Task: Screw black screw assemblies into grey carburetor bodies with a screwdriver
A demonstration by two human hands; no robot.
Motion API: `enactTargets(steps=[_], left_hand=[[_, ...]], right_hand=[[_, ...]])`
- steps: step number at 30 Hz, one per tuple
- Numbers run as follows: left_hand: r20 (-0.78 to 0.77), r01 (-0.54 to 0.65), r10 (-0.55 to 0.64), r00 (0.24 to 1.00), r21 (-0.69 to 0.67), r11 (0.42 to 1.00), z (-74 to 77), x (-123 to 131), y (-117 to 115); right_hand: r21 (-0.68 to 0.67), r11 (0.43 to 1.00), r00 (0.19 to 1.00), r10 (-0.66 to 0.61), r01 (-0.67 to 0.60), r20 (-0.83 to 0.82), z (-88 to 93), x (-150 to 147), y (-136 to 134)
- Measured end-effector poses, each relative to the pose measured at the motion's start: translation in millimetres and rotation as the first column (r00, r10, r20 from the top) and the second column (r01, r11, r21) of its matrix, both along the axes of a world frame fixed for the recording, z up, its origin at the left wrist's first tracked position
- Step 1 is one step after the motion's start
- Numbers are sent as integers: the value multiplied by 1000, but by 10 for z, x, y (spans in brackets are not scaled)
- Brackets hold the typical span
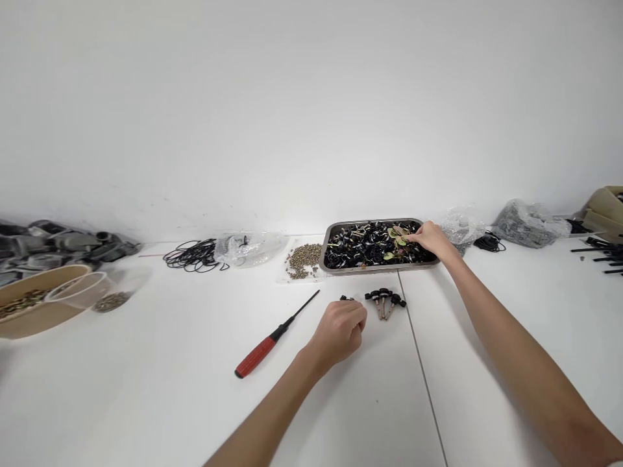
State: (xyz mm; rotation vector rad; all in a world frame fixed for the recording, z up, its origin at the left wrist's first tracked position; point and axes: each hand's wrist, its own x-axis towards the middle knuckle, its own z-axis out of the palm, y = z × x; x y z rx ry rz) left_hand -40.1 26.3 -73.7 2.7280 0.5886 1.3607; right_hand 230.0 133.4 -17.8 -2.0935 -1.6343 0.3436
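My left hand is closed just above the white table, right of a screwdriver with a red handle and dark shaft. A bit of a small black part shows past its knuckles; the fingers hide the rest. Close beside it lie several black-headed parts with copper-coloured stems. My right hand reaches over the right side of a metal tray, fingertips pinched among yellowish flat discs. What they hold is too small to make out. Many small black and metal pieces fill the tray.
Small brass-coloured fittings lie left of the tray, near a clear plastic bag and black cords. A tan bin and tipped plastic cup stand far left. Filled bags lie along the wall at right.
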Motion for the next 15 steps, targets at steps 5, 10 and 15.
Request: enactTargets(steps=[5, 10, 15], left_hand=[[-44, -5, 5, 999, -10, 1000, -10, -9, -1], [-14, 18, -19, 1000, -41, 999, -27, -8, 9], [0, 26, -27, 1000, -53, 998, -29, -5, 14]], right_hand=[[-66, 998, 1000, 19, -18, 3, 38, -48, -19], [-69, 998, 999, -2, 4, 32, 37, -69, -10], [-58, 998, 1000, -9, 11, 30, 30, -46, 2]])
